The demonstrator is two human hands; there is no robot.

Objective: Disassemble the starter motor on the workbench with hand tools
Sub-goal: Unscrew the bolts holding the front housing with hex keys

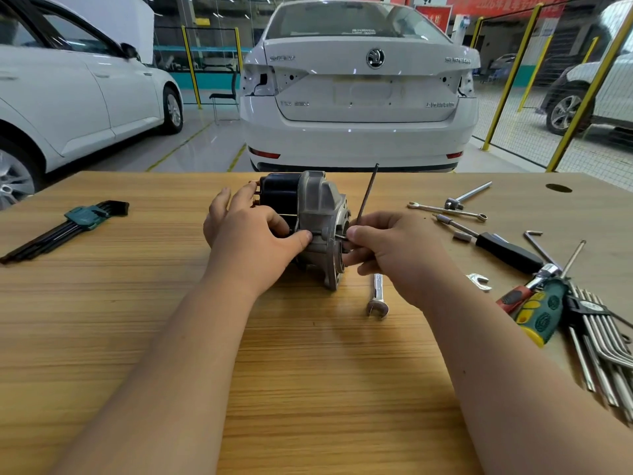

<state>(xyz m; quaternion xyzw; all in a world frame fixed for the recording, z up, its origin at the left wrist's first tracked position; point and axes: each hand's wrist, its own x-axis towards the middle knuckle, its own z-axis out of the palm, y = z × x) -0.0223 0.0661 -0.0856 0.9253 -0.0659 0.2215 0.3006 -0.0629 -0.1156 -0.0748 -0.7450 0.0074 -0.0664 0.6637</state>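
Observation:
The starter motor (308, 204), black body with a grey cast-aluminium nose housing, lies on its side in the middle of the wooden workbench (308, 371). My left hand (253, 238) grips its body from the left, thumb pressed on the housing. My right hand (390, 252) pinches an L-shaped hex key (366, 197) at its bend. The key's short end points into the housing flange and its long arm sticks up and away. Where the tip meets the flange is hidden by my fingers.
A combination spanner (377, 296) lies just right of the motor. Right of it are wrenches (448, 209), a black-handled driver (507, 252), a green-yellow screwdriver (541, 317) and a silver hex key set (603, 347). A black hex key set (68, 224) lies far left. Parked white cars stand beyond the bench.

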